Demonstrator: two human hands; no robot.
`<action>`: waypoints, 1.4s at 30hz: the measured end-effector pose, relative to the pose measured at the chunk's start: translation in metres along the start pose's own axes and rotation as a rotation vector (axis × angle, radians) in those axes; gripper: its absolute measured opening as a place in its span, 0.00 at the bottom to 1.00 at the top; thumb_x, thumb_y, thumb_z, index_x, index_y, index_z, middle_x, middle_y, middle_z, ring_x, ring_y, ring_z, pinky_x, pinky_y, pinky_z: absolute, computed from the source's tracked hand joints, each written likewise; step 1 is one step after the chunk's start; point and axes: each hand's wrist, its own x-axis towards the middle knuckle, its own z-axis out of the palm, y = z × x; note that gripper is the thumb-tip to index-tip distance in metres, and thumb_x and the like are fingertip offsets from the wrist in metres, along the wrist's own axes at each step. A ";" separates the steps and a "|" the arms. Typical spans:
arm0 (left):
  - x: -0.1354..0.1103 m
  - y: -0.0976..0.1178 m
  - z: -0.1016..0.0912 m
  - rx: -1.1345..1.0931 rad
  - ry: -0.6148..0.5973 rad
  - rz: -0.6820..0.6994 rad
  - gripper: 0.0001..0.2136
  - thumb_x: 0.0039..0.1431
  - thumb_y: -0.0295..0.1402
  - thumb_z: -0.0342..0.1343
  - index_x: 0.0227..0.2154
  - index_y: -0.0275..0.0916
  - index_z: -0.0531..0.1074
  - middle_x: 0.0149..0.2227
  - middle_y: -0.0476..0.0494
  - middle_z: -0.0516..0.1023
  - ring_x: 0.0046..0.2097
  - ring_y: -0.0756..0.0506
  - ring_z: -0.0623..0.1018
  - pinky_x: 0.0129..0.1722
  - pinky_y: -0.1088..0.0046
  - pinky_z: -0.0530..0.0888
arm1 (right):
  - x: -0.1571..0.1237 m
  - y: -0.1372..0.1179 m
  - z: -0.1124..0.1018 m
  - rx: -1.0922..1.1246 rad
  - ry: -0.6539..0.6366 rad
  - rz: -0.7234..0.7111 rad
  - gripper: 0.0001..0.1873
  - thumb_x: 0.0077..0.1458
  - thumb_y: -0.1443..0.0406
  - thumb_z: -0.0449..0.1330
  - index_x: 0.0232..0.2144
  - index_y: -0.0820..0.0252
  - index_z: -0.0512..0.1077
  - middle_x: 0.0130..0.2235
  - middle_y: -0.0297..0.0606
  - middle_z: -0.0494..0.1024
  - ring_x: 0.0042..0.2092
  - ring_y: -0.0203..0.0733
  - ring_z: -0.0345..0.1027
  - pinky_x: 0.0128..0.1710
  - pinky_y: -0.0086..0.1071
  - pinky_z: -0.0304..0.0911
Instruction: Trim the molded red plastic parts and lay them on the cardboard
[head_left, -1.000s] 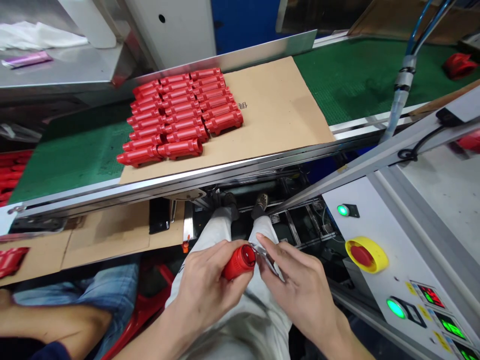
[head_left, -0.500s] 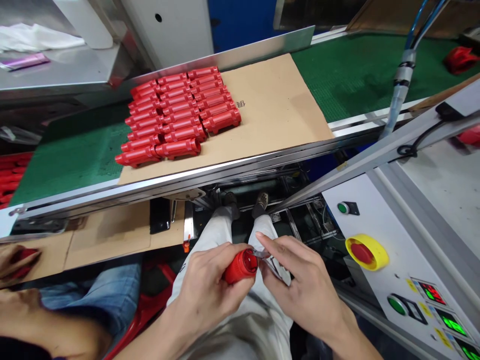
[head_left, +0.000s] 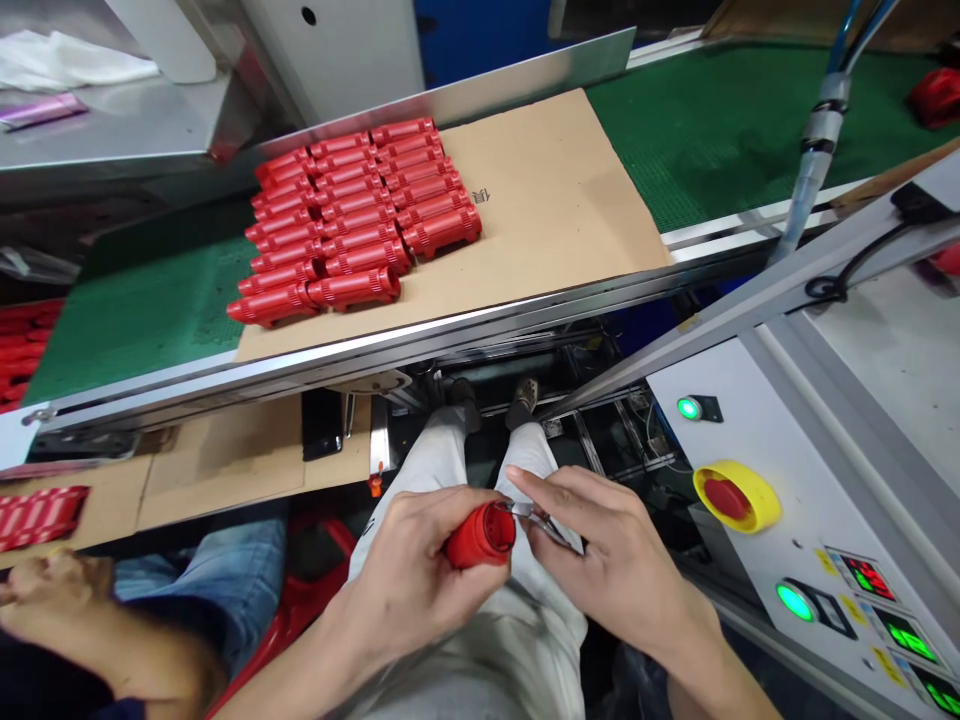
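In front of my lap, my left hand (head_left: 420,560) is wrapped round a red plastic flashlight-like tube (head_left: 474,537), its open round end facing right. My right hand (head_left: 611,560) grips a slim shiny metal tool (head_left: 551,525), whose kind I cannot make out. The tool's narrow tip meets the upper rim of the tube's open end. My right thumb is stretched along above the tool, and the palm hides part of its body.
Rows of similar red tubes (head_left: 352,215) lie on cardboard (head_left: 555,190) over a green conveyor (head_left: 720,130). A control panel with a red emergency button (head_left: 727,497) stands at right. A co-worker's hand (head_left: 56,585) is at lower left, below more red parts (head_left: 41,515).
The metal tool has turned slightly at the tube's rim. Both green panel buttons now glow. The co-worker's hand has come away from the red part at left. My view has shifted slightly.
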 end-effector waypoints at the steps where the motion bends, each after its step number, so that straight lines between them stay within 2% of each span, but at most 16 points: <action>1: 0.000 0.000 0.000 -0.001 -0.001 -0.003 0.06 0.56 0.22 0.59 0.33 0.39 0.78 0.25 0.55 0.70 0.26 0.52 0.65 0.28 0.74 0.64 | 0.000 0.001 -0.001 0.002 -0.009 0.002 0.29 0.68 0.72 0.63 0.68 0.52 0.72 0.39 0.35 0.80 0.37 0.39 0.73 0.40 0.35 0.74; 10: 0.001 -0.003 -0.001 -0.035 -0.029 0.013 0.05 0.56 0.23 0.59 0.31 0.39 0.75 0.25 0.56 0.67 0.26 0.53 0.64 0.28 0.75 0.63 | 0.001 0.005 -0.007 0.069 -0.114 0.053 0.28 0.68 0.71 0.64 0.68 0.50 0.74 0.39 0.35 0.81 0.38 0.39 0.75 0.40 0.33 0.74; 15: 0.003 -0.002 0.000 -0.029 -0.023 0.027 0.05 0.56 0.23 0.59 0.30 0.40 0.74 0.24 0.56 0.67 0.26 0.52 0.64 0.28 0.74 0.64 | 0.002 0.007 -0.007 0.077 -0.114 0.050 0.28 0.68 0.72 0.63 0.67 0.50 0.75 0.38 0.34 0.80 0.36 0.37 0.74 0.37 0.32 0.72; 21: 0.003 0.000 -0.002 -0.011 -0.010 0.038 0.05 0.57 0.23 0.60 0.33 0.39 0.76 0.25 0.56 0.70 0.26 0.53 0.66 0.28 0.76 0.65 | 0.005 0.003 -0.008 -0.007 -0.047 -0.018 0.27 0.67 0.74 0.62 0.65 0.52 0.76 0.37 0.33 0.81 0.35 0.37 0.73 0.36 0.32 0.71; 26: 0.002 -0.001 -0.003 -0.001 -0.007 0.023 0.04 0.56 0.24 0.59 0.31 0.39 0.76 0.24 0.56 0.67 0.25 0.52 0.63 0.27 0.75 0.63 | 0.003 0.006 -0.002 0.018 -0.018 -0.028 0.27 0.67 0.73 0.62 0.65 0.52 0.76 0.35 0.33 0.80 0.32 0.35 0.72 0.33 0.30 0.70; 30: 0.003 -0.001 -0.003 -0.012 0.000 0.037 0.05 0.55 0.23 0.59 0.30 0.40 0.75 0.24 0.56 0.68 0.25 0.52 0.64 0.27 0.75 0.64 | 0.003 0.006 0.000 0.163 -0.033 0.062 0.26 0.67 0.73 0.64 0.64 0.51 0.79 0.31 0.30 0.77 0.28 0.33 0.68 0.29 0.28 0.65; 32: 0.003 -0.001 -0.003 -0.030 -0.006 0.025 0.06 0.55 0.22 0.59 0.31 0.40 0.76 0.25 0.55 0.72 0.26 0.52 0.67 0.28 0.75 0.66 | 0.004 0.005 -0.002 0.233 -0.021 0.124 0.21 0.67 0.70 0.65 0.60 0.51 0.82 0.29 0.29 0.74 0.26 0.32 0.64 0.27 0.28 0.62; 35: 0.003 -0.002 -0.004 -0.058 -0.010 -0.005 0.11 0.55 0.20 0.59 0.36 0.42 0.79 0.28 0.54 0.78 0.28 0.51 0.73 0.31 0.75 0.70 | 0.004 0.006 -0.007 0.364 0.067 0.288 0.13 0.69 0.64 0.67 0.53 0.52 0.85 0.29 0.31 0.74 0.27 0.33 0.62 0.26 0.29 0.59; 37: 0.003 -0.003 -0.004 -0.067 -0.020 -0.017 0.12 0.55 0.20 0.59 0.38 0.42 0.80 0.30 0.53 0.80 0.29 0.50 0.75 0.32 0.74 0.71 | 0.002 0.009 -0.009 0.531 0.113 0.407 0.13 0.68 0.59 0.68 0.52 0.52 0.85 0.32 0.33 0.76 0.29 0.34 0.63 0.27 0.29 0.61; 40: 0.003 -0.003 -0.004 -0.080 -0.036 -0.024 0.10 0.56 0.20 0.60 0.36 0.42 0.79 0.30 0.52 0.81 0.30 0.50 0.76 0.32 0.73 0.70 | -0.002 0.013 -0.009 0.789 0.083 0.491 0.14 0.69 0.54 0.67 0.51 0.52 0.82 0.35 0.34 0.77 0.33 0.37 0.68 0.34 0.31 0.68; 42: 0.004 -0.002 -0.004 -0.073 -0.041 -0.011 0.09 0.57 0.20 0.60 0.35 0.42 0.77 0.31 0.52 0.80 0.31 0.50 0.76 0.33 0.73 0.70 | -0.002 0.010 -0.007 0.827 0.049 0.526 0.13 0.69 0.53 0.67 0.48 0.54 0.81 0.34 0.35 0.78 0.35 0.39 0.71 0.37 0.33 0.70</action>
